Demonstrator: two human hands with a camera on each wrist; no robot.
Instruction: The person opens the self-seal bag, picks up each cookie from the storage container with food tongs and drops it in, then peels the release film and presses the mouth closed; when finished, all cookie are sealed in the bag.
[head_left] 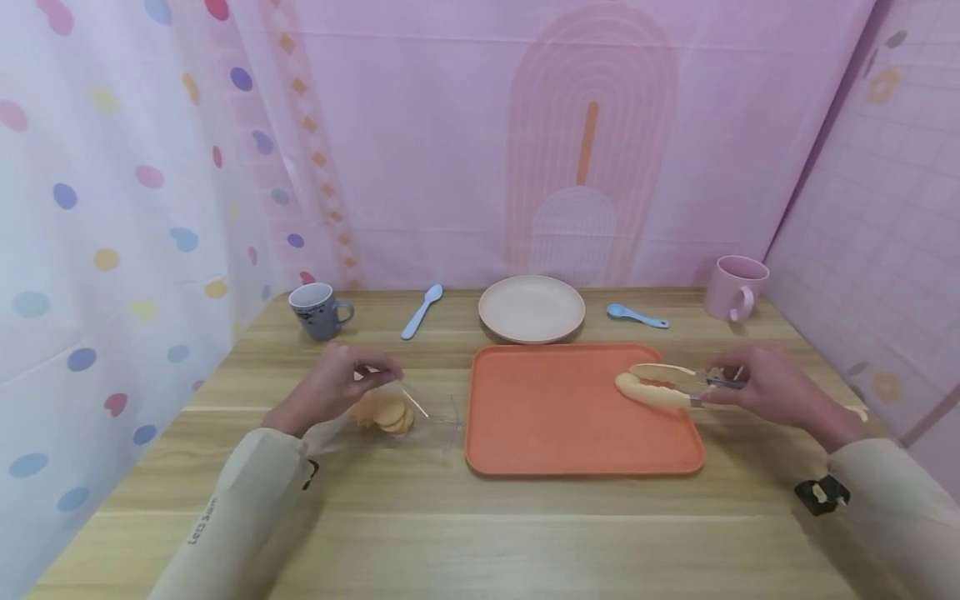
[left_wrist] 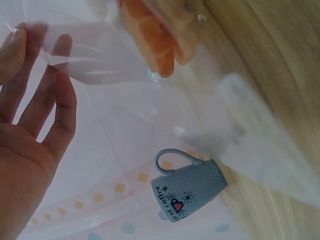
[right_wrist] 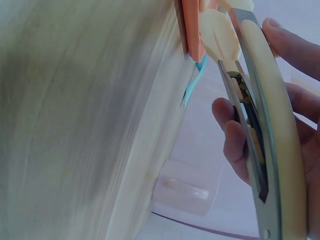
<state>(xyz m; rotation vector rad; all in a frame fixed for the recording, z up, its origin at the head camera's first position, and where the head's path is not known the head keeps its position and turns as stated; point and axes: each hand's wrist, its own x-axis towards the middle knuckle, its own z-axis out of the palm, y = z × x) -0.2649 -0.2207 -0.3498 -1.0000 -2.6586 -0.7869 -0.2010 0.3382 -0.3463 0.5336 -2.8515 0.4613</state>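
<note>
My left hand [head_left: 337, 385] pinches the edge of a clear plastic bag [left_wrist: 100, 65] between thumb and fingers, left of the orange tray [head_left: 555, 417]. Inside the bag lies a cluster of thin, round orange pieces [head_left: 392, 415]; their exact kind is unclear. My right hand [head_left: 765, 387] grips a pair of tongs [head_left: 660, 396] with cream tips and metal-edged handles. The tong tips are spread apart above the tray's right side, and nothing shows between them. In the right wrist view, fingers and thumb [right_wrist: 295, 47] wrap the tong handles [right_wrist: 272, 115].
Behind the tray is a pale round plate [head_left: 532, 308]. A blue spoon [head_left: 422, 312] lies to its left, another blue spoon [head_left: 637, 316] to its right. A grey-blue mug [head_left: 317, 312] stands back left, a pink mug [head_left: 731, 287] back right. Curtains border the wooden table [head_left: 525, 533].
</note>
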